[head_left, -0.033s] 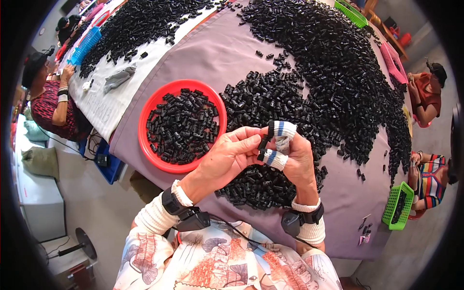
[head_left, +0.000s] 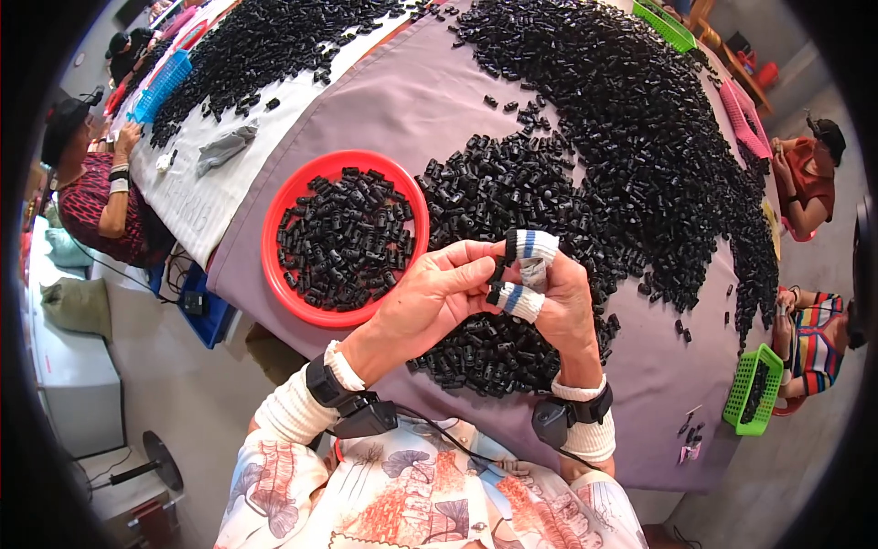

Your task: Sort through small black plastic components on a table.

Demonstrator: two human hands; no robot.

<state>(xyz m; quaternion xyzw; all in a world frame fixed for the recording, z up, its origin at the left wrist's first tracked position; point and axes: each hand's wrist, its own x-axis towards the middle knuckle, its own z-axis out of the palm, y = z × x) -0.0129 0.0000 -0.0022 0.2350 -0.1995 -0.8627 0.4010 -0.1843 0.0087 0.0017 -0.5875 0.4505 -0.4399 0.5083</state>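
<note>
Pinching small black plastic part [head_left: 506, 259] between both hands above the table [head_left: 402, 101] | left hand [head_left: 437, 295] fingers closed on part, right hand [head_left: 555, 295] taped fingertips [head_left: 533, 245] clamped on it | advice: keep grip over loose black pile [head_left: 476, 357], beside red bowl [head_left: 274, 240], so slips land there

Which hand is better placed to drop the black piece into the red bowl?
Left, probably. The left hand lies right beside the red bowl; the right hand, with taped fingers, is farther off, over the loose black pieces.
</note>
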